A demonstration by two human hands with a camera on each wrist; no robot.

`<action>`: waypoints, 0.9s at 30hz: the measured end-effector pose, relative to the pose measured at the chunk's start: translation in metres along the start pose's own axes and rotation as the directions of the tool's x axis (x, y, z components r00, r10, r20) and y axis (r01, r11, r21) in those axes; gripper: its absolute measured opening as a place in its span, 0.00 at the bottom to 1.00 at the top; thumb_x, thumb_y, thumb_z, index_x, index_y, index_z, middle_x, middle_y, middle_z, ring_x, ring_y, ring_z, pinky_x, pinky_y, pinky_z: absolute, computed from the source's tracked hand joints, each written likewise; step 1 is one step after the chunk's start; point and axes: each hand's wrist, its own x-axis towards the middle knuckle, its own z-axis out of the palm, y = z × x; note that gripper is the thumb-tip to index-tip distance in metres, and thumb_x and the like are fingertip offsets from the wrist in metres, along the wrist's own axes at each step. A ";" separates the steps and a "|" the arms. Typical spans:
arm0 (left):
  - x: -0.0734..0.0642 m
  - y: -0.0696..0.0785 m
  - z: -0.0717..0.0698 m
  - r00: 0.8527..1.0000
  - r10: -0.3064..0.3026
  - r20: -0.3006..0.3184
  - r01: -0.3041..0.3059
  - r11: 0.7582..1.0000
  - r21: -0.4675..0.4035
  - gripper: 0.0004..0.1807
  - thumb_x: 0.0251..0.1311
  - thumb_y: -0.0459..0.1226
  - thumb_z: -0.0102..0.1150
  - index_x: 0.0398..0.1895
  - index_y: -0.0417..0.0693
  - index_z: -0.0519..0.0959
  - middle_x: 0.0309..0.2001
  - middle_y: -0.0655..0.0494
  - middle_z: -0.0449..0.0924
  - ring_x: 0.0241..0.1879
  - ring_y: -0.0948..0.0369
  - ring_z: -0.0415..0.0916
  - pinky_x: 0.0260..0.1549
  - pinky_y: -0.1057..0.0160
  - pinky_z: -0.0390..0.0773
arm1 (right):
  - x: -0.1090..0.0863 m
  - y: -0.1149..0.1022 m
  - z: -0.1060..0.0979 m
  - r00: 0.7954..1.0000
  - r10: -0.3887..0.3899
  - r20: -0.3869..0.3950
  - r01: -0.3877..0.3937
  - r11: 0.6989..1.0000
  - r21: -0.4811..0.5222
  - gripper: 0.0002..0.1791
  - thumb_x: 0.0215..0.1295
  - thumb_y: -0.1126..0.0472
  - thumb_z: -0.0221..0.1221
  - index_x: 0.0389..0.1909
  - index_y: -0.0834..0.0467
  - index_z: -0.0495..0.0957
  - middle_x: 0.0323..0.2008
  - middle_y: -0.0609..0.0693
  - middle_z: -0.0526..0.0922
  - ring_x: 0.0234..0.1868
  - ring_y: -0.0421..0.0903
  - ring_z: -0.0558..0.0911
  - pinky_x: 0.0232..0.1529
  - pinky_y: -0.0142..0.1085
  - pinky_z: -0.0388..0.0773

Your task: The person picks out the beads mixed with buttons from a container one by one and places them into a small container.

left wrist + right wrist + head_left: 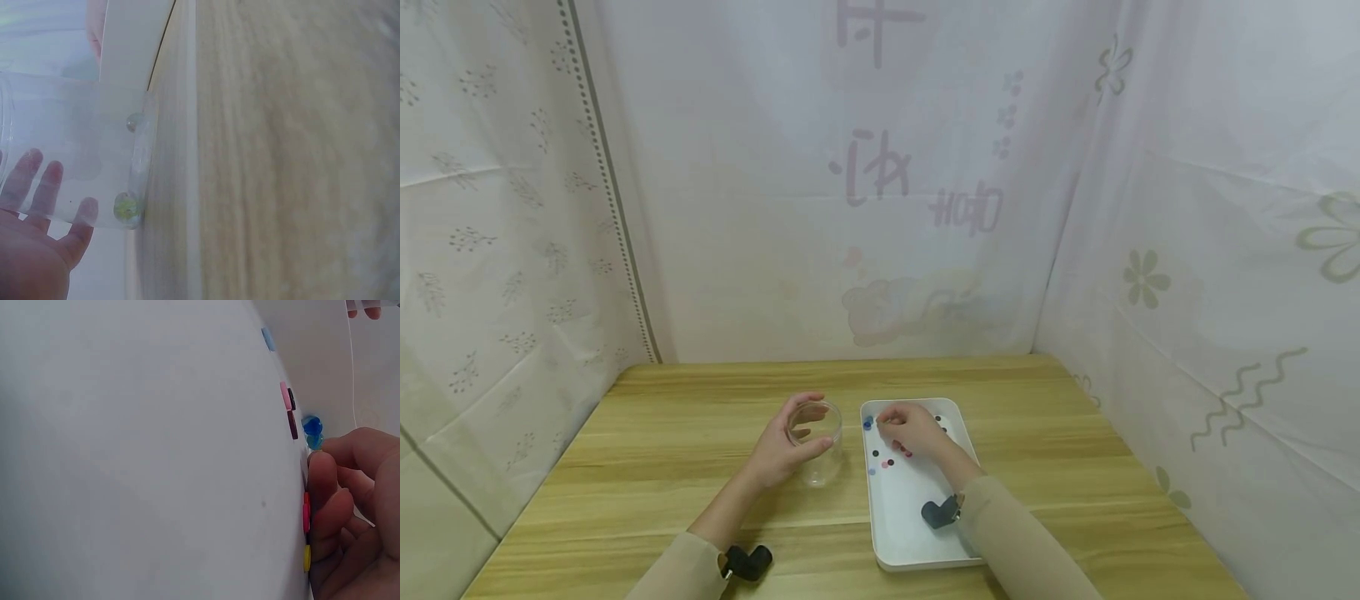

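My left hand (784, 446) grips a clear, round plastic jar (817, 477), its fingers and thumb spread round the side. In the left wrist view a marble with yellow-green colour (127, 207) and a clear marble (132, 122) lie at the jar's bottom. Over the far part of a white tray (895, 533) is my right hand (916, 432), fingers curled and thumb and index tips close together. Blue marbles (312, 427) lie right beside those fingertips, near the tray's left wall. Whether something small is between the tips is hidden.
Small flat discs like buttons lie scattered in the tray: black (876, 453), pink (285, 395), light blue (268, 339), red (306, 515) and yellow (307, 557). The tray stands on a wood-grain table (685, 417). Patterned curtains (760, 208) hang around it.
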 end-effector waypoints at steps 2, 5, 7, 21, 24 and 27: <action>0.000 -0.001 0.000 1.000 0.000 -0.001 0.000 1.000 -0.004 0.38 0.69 0.38 0.74 0.78 0.52 0.68 0.72 0.33 0.76 0.74 0.38 0.72 0.73 0.29 0.71 | -0.001 0.000 0.000 1.000 0.000 -0.001 0.000 1.000 0.008 0.09 0.77 0.59 0.66 0.54 0.53 0.87 0.31 0.48 0.85 0.24 0.42 0.79 0.25 0.32 0.75; 0.000 -0.002 0.000 1.000 -0.001 0.000 0.001 1.000 -0.006 0.37 0.69 0.37 0.73 0.78 0.52 0.68 0.72 0.32 0.76 0.74 0.38 0.72 0.73 0.28 0.70 | -0.002 -0.001 0.001 1.000 0.000 -0.001 0.000 1.000 0.019 0.09 0.77 0.60 0.65 0.54 0.54 0.86 0.30 0.48 0.85 0.24 0.42 0.79 0.25 0.32 0.75; 0.000 -0.003 0.000 1.000 -0.002 0.002 0.002 1.000 -0.008 0.37 0.69 0.38 0.73 0.78 0.52 0.68 0.73 0.31 0.75 0.74 0.38 0.72 0.73 0.28 0.70 | -0.003 -0.001 0.001 1.000 -0.002 -0.003 0.002 1.000 0.022 0.10 0.77 0.60 0.65 0.54 0.54 0.86 0.30 0.48 0.85 0.24 0.42 0.79 0.25 0.32 0.75; 0.000 -0.002 0.000 1.000 -0.005 0.002 0.005 1.000 -0.007 0.37 0.69 0.38 0.73 0.78 0.53 0.68 0.72 0.35 0.77 0.75 0.38 0.72 0.73 0.28 0.70 | -0.004 -0.006 -0.003 0.999 -0.054 -0.007 0.054 0.998 0.033 0.12 0.77 0.61 0.65 0.58 0.53 0.86 0.36 0.49 0.86 0.28 0.44 0.83 0.29 0.34 0.80; 0.000 -0.001 0.001 1.000 -0.006 0.000 0.006 1.000 -0.005 0.37 0.69 0.38 0.73 0.78 0.53 0.68 0.72 0.34 0.76 0.75 0.38 0.72 0.73 0.28 0.70 | -0.005 -0.010 -0.006 0.998 -0.065 -0.019 0.065 0.998 0.025 0.12 0.77 0.60 0.65 0.57 0.52 0.86 0.39 0.49 0.87 0.30 0.44 0.84 0.29 0.35 0.81; 0.000 -0.001 0.001 1.000 -0.007 -0.002 0.007 1.000 -0.003 0.37 0.69 0.38 0.73 0.78 0.53 0.68 0.72 0.34 0.77 0.75 0.38 0.72 0.73 0.28 0.70 | -0.007 -0.014 -0.009 0.997 -0.073 -0.033 0.073 0.997 0.016 0.12 0.77 0.59 0.66 0.57 0.50 0.86 0.41 0.50 0.86 0.31 0.45 0.84 0.27 0.35 0.80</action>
